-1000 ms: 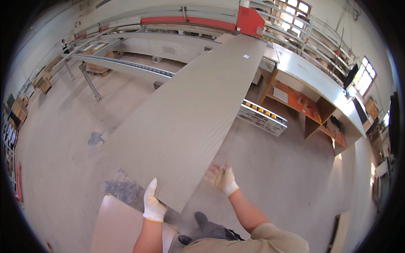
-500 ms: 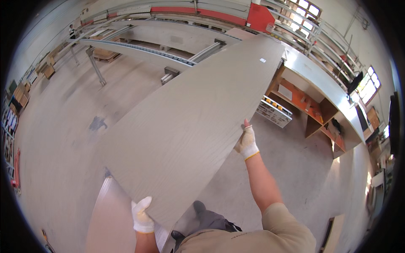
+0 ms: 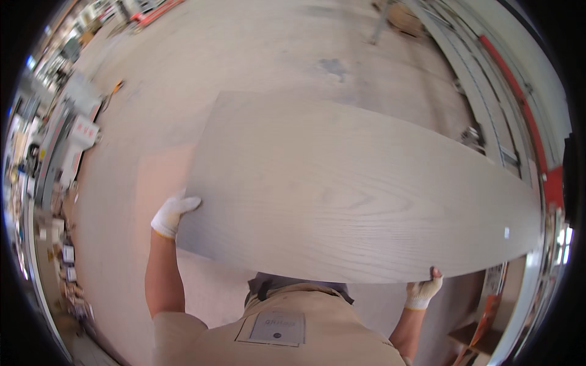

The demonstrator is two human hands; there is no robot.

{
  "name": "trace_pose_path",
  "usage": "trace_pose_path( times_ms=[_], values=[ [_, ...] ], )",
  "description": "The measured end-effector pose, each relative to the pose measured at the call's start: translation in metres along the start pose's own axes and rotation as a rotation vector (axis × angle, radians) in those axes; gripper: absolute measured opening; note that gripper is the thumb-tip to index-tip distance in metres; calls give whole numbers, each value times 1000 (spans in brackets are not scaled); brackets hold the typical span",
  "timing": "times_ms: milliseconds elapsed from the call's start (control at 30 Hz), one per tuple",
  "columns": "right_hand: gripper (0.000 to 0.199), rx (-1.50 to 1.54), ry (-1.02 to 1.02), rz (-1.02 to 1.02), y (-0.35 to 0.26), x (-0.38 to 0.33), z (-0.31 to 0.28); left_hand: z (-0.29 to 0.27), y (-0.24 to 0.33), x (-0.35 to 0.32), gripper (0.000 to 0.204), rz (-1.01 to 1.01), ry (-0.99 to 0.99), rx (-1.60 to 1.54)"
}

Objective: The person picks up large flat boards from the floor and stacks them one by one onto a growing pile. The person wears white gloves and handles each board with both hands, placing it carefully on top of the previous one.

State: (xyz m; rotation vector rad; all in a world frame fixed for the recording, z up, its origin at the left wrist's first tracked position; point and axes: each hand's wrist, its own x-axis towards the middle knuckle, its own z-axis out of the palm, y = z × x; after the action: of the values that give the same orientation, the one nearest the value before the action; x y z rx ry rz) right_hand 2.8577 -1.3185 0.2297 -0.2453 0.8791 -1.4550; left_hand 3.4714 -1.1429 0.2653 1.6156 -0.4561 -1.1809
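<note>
A large greyish-beige wood-grain board (image 3: 348,183) spans the middle of the head view, held out in front of my body. It carries a small white label (image 3: 506,232) near its right end. My left hand (image 3: 171,216), in a white glove, grips the board's left edge with the thumb on top and the fingers hidden beneath. At the near edge, toward the right end, my right hand (image 3: 422,291) supports the board. This glove is white too, the bare thumb tip shows over the edge, and the other fingers are mostly underneath.
A pinkish flat surface (image 3: 160,174) lies low at the left, partly covered by the board. Grey-white machinery (image 3: 79,137) stands along the left. A long machine with a red stripe (image 3: 510,76) runs along the right, and a workbench with orange shelves (image 3: 487,320) stands at lower right.
My view and body have turned left. The board, formerly pointing away toward the bench, now lies crosswise before me. Both hands still hold it, the left now higher on its left edge.
</note>
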Motion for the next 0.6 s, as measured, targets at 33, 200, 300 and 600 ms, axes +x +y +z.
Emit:
trace_pose_path(
  times_ms=[33, 200, 300, 600],
  values=[
    [64, -3, -12, 2, 22, -12, 11, -22, 1, -6, 64, -6, 36, 35],
    [66, -52, -29, 279, 92, -76, 37, -91, -12, -33, 57, -177, 195, 405],
    [29, -192, 37, 477, 152, -74, -24, -128, -56, -4, 57, -243, 375, 824],
    [28, -411, -462, 644, 300, -112, -62, 111, -9, 103, 61, 342, 66, 1170]
  ],
)
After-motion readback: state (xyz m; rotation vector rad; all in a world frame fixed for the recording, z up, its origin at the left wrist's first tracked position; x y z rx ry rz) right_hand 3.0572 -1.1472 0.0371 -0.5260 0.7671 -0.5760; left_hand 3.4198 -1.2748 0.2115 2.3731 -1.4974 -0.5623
